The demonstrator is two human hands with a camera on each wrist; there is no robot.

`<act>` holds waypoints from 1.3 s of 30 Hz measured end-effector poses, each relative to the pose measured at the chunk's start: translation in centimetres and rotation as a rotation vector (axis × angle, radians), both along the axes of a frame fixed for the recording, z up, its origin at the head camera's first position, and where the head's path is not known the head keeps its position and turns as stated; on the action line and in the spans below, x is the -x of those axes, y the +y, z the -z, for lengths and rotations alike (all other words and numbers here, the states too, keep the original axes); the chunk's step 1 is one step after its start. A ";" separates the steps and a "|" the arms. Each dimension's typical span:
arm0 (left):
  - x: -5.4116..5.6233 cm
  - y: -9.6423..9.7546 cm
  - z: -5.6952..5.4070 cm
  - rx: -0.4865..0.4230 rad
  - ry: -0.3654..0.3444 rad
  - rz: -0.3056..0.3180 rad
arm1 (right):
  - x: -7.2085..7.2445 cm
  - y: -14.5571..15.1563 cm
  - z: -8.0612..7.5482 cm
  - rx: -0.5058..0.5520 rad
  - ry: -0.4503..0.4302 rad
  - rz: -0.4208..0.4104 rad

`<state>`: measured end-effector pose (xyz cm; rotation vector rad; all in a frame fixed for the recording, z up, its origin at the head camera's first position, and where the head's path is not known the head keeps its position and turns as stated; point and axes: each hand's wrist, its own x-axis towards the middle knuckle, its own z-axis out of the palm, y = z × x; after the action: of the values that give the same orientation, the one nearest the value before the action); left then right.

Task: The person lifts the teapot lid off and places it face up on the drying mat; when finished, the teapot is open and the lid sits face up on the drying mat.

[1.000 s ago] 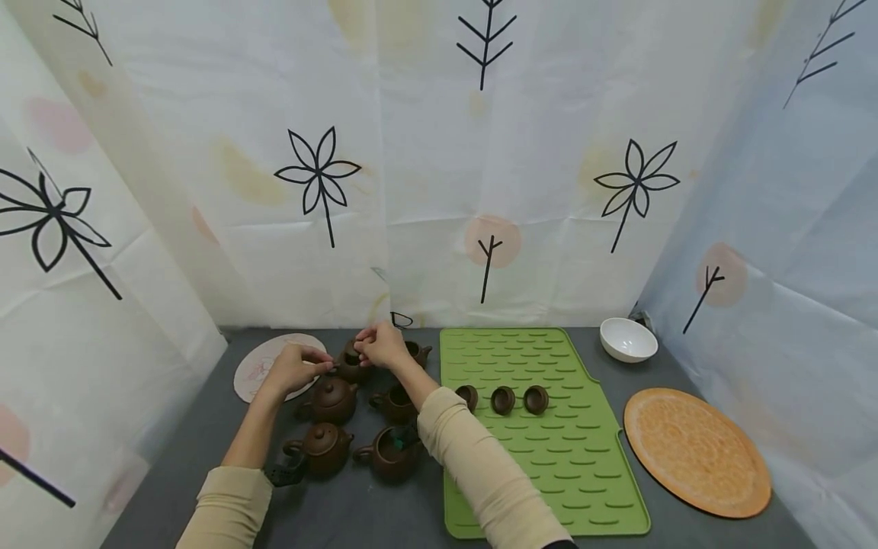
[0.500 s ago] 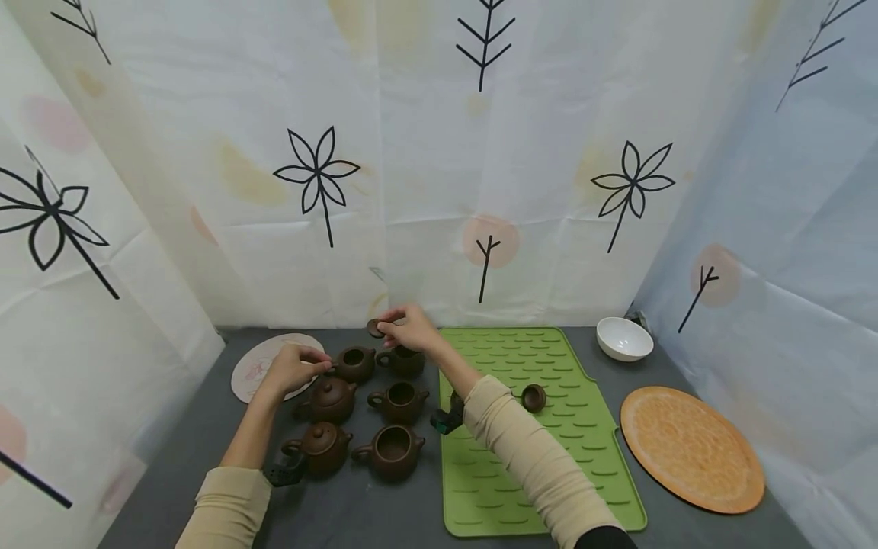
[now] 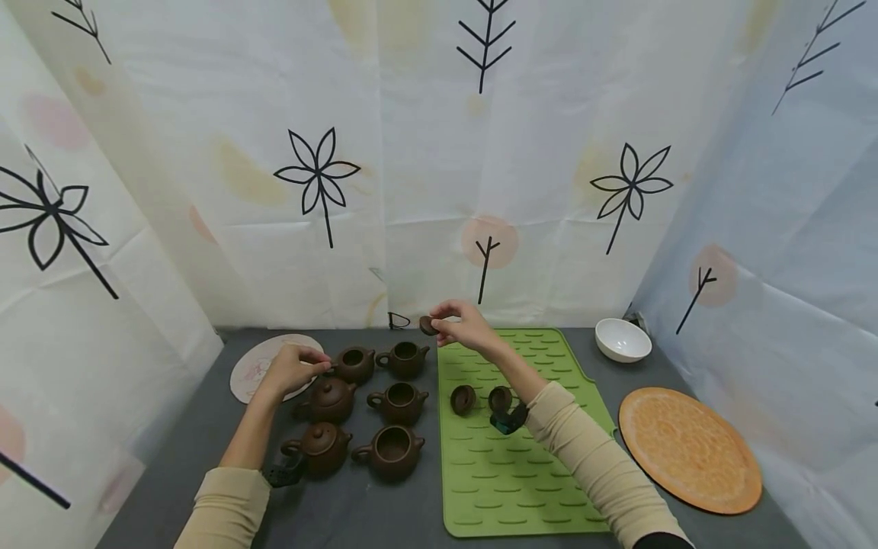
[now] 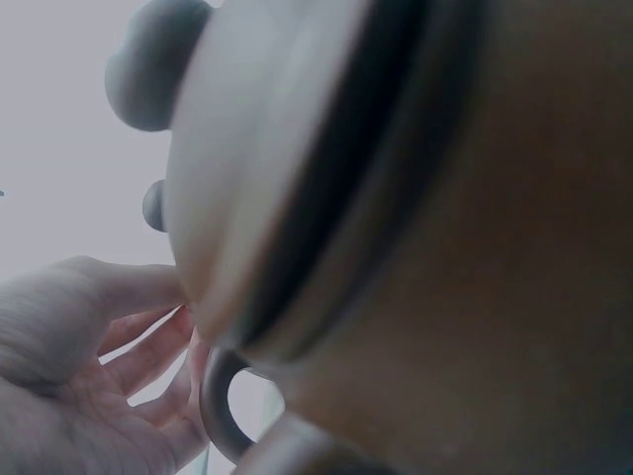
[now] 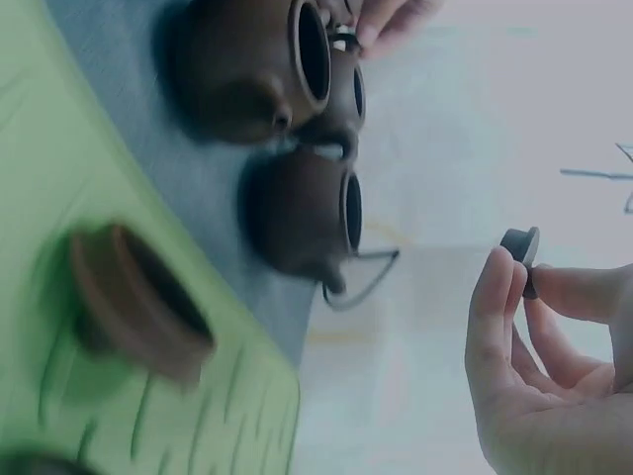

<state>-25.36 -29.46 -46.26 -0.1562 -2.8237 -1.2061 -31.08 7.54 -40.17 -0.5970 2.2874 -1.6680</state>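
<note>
Back left on the table, my left hand [image 3: 295,370] pinches the handle of a small brown, lidless teapot [image 3: 354,365]. In the right wrist view, my right hand [image 5: 554,356] pinches a small dark teapot lid [image 5: 518,245] between thumb and fingers, raised behind the mat. Two lidded teapots, one nearer the left hand [image 3: 331,399] and one in front [image 3: 323,450], stand in the left column. Three open teapots form the right column: back [image 3: 405,359], middle [image 3: 399,402] and front [image 3: 394,451]. The left wrist view is mostly filled by a lidded teapot [image 4: 475,327].
Two lids [image 3: 463,399] [image 3: 500,399] lie on the green mat [image 3: 521,488]; my right arm covers the spot beside them. A white bowl [image 3: 623,340] and a round orange-brown board [image 3: 689,450] are at the right. A pale round mat [image 3: 250,374] lies behind my left hand.
My right hand has lifted the lid off the back left teapot and carried it rightward to the mat's back edge. The left hand stays at the teapot's handle.
</note>
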 end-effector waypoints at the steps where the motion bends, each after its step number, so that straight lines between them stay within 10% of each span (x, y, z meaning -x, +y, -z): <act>1: 0.0 0.0 0.0 -0.002 0.000 0.001 | 0.0 0.7 -0.1 -0.002 0.007 -0.007; 39: -0.1 0.3 -0.2 0.005 0.023 -0.003 | -2.4 18.0 3.9 -0.107 -0.047 -0.003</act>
<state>-25.30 -29.17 -46.09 -0.1652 -2.8067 -1.1883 -28.70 25.57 -44.05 -0.5316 2.3236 -1.5307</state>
